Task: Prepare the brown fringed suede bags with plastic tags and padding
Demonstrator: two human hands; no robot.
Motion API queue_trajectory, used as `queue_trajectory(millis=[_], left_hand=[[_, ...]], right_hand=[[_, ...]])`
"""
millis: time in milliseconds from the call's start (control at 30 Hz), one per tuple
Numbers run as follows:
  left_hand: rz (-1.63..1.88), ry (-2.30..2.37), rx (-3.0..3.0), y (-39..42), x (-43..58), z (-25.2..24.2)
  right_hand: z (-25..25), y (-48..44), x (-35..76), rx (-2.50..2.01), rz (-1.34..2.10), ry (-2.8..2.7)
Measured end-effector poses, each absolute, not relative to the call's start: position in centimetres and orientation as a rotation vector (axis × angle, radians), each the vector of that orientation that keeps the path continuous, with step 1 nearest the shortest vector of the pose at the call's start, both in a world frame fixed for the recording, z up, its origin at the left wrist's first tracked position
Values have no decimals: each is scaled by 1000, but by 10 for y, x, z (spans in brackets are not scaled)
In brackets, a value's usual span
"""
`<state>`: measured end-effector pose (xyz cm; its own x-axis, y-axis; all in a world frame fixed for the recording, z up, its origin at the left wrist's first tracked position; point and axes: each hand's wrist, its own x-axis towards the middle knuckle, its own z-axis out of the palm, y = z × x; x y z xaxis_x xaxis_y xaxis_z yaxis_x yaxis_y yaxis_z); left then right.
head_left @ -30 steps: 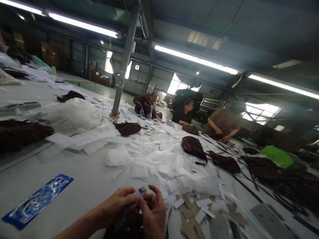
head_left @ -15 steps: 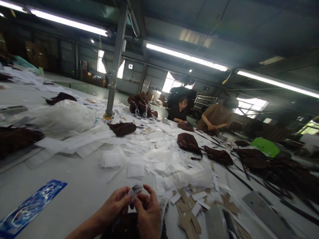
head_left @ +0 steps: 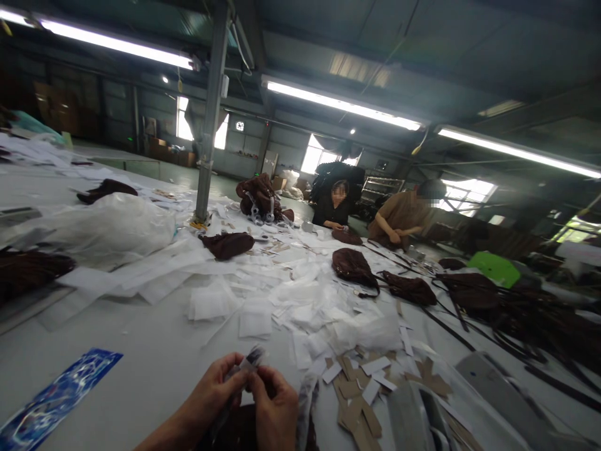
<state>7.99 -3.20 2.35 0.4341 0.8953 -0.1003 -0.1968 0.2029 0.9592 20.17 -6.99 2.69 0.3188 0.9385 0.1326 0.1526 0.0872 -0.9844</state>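
Observation:
Close to the table's near edge, my left hand [head_left: 224, 383] pinches a small piece in thin whitish wrapping [head_left: 253, 356], with something dark showing through. My right hand [head_left: 278, 404] grips the same piece from the other side, thumb and fingers pressed together. What is inside the wrapping is too small to name. Beneath both hands lies a dark brown, glossy item [head_left: 241, 429], mostly hidden by them. A strip of translucent wrapping [head_left: 307, 407] runs down beside my right wrist.
A blue patterned packet [head_left: 59, 401] lies left. Cardboard pieces [head_left: 354, 401] and a grey tape dispenser-like object [head_left: 413, 416] are at right. White sheets [head_left: 256, 318] and brown bags [head_left: 352, 265] spread across the table [head_left: 154, 351]. A post [head_left: 206, 156] rises beyond; two people work at the far side.
My right fingers have curled in from a raised, spread pose onto the wrapped piece. More translucent wrapping shows around both hands. The view has shifted slightly.

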Motion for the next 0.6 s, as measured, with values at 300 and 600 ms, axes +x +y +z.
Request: queue_trajectory(millis=[300,600], left_hand=[[853,767,1096,-34,78,29],[913,725,926,-28,75,10]], right_hand=[[28,-69,200,-1389,779,-1106],[29,-69,203,-1345,943,-1104]])
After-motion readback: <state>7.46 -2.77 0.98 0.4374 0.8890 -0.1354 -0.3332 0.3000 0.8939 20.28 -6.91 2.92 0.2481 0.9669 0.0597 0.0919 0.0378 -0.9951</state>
